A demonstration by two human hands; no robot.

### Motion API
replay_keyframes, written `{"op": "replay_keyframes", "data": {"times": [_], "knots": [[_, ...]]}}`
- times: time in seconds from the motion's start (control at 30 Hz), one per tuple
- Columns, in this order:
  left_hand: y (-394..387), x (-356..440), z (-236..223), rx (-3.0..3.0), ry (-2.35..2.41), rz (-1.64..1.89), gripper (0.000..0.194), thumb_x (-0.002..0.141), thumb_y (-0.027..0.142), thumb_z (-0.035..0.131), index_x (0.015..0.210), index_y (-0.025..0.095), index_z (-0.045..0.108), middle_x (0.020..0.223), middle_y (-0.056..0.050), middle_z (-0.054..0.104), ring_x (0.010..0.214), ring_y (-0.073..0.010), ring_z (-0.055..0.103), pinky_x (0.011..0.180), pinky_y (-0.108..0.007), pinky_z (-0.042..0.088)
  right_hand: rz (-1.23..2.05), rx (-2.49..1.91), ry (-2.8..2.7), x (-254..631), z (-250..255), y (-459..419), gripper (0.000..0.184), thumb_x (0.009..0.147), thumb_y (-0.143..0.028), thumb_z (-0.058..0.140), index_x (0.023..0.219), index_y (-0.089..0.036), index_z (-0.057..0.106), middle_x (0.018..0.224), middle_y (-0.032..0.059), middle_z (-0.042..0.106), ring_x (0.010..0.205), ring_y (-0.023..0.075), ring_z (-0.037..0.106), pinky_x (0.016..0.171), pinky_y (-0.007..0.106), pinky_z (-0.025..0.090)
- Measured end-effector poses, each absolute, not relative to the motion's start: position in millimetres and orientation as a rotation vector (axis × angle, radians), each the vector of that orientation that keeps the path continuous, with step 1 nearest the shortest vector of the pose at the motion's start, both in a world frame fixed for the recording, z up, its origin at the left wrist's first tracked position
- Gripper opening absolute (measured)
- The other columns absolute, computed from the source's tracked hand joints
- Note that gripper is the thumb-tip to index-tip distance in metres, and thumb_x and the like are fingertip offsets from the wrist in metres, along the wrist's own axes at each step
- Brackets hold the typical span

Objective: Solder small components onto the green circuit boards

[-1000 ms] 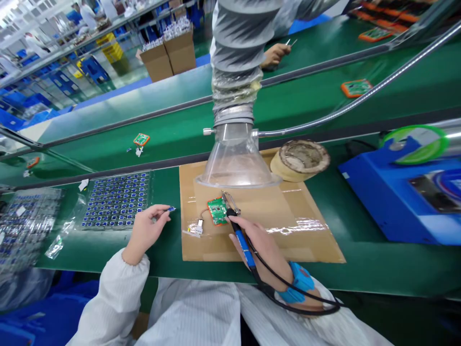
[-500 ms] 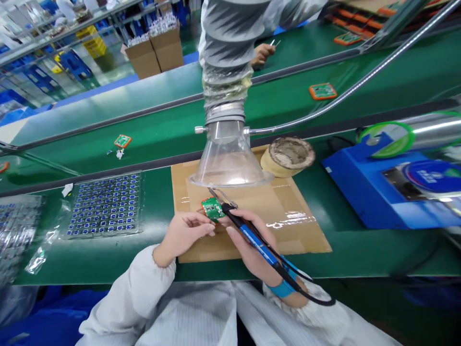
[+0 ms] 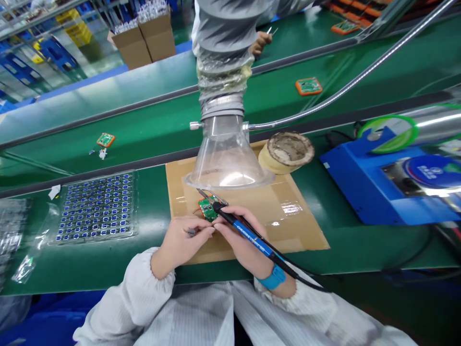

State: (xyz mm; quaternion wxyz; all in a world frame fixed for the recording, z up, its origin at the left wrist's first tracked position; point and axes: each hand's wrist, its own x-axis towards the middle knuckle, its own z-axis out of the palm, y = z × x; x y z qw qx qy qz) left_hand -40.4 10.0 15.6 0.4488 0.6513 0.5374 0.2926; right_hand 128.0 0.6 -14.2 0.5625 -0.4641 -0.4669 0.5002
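Note:
A small green circuit board (image 3: 206, 208) lies on a brown cardboard mat (image 3: 288, 226) under a clear fume funnel (image 3: 226, 158). My left hand (image 3: 180, 242) is closed in a pinch on a thin tool at the board's near edge. My right hand (image 3: 239, 240) grips a blue and black soldering iron (image 3: 252, 235), its tip (image 3: 201, 193) resting over the board. A black cord runs from the iron past my blue wrist strap (image 3: 272, 278).
A clear tray of several small blue parts (image 3: 95, 206) sits left of the mat. A blue machine (image 3: 389, 182) stands at right, a worn tape roll (image 3: 286, 153) behind the mat. Boards (image 3: 309, 86) ride the green belt; another person's hand (image 3: 260, 42) works beyond.
My left hand came from beside the parts tray to the board and now pinches at its edge. The iron tilted lower over the board. The camera view drifted right.

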Motion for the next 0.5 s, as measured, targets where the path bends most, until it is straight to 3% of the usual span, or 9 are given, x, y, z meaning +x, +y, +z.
{"op": "replay_keyframes", "data": {"times": [0.27, 0.4, 0.5], "knots": [[30, -59, 4, 1.889, 1.335, 0.716, 0.016, 0.087, 0.016, 0.066, 0.072, 0.019, 0.071, 0.076, -0.002, 0.071, 0.081, -0.0171, 0.064, 0.080, -0.034, 0.046, 0.934, -1.260, -1.130, 134, -23, 4, 0.021, 0.084, -0.025, 0.079, 0.103, -0.026, 0.069, 0.088, 0.0000, 0.077, 0.078, 0.0165, 0.076, 0.077, 0.027, 0.064], [51, -69, -5, 1.947, 1.429, 0.484, 0.021, 0.083, 0.013, 0.068, 0.063, 0.018, 0.068, 0.075, -0.002, 0.065, 0.081, -0.0175, 0.057, 0.080, -0.035, 0.042, 0.748, -1.353, -1.284, 157, -31, -1, 0.020, 0.086, -0.028, 0.077, 0.106, -0.026, 0.073, 0.100, 0.0039, 0.079, 0.088, 0.0208, 0.077, 0.082, 0.032, 0.063], [57, -68, -7, 1.941, 1.448, 0.398, 0.025, 0.083, 0.012, 0.065, 0.059, 0.018, 0.064, 0.073, -0.002, 0.062, 0.081, -0.0175, 0.054, 0.077, -0.034, 0.041, 0.685, -1.316, -1.434, 170, -36, -9, 0.017, 0.089, -0.028, 0.072, 0.106, -0.025, 0.072, 0.093, 0.0036, 0.079, 0.082, 0.0206, 0.076, 0.080, 0.033, 0.062]]}}
